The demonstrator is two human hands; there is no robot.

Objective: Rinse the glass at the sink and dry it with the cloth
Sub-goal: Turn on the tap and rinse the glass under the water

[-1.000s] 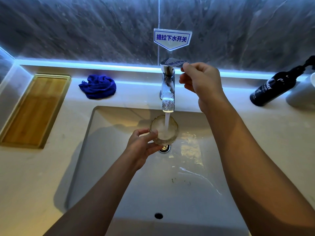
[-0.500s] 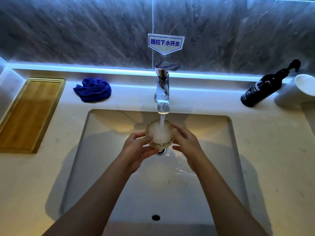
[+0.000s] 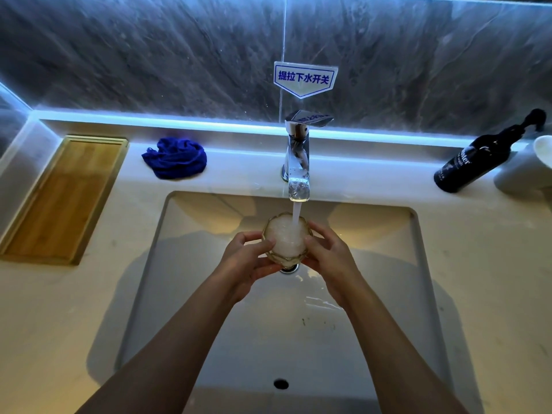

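Pale counter (image 3: 466, 264) (backlit), dark marble wall (image 3: 149, 55)

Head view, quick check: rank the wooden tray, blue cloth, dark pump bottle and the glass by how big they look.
1. Wooden tray, clearly largest.
2. Dark pump bottle and blue cloth: look alike in area, so no ranking between them.
3. Glass, smallest, though the left hand and right hand cover its sides.

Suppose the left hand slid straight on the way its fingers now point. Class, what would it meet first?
The left hand points right, across the sink, and already grips the glass. Beyond it, probably the right hand on the glass's other side.
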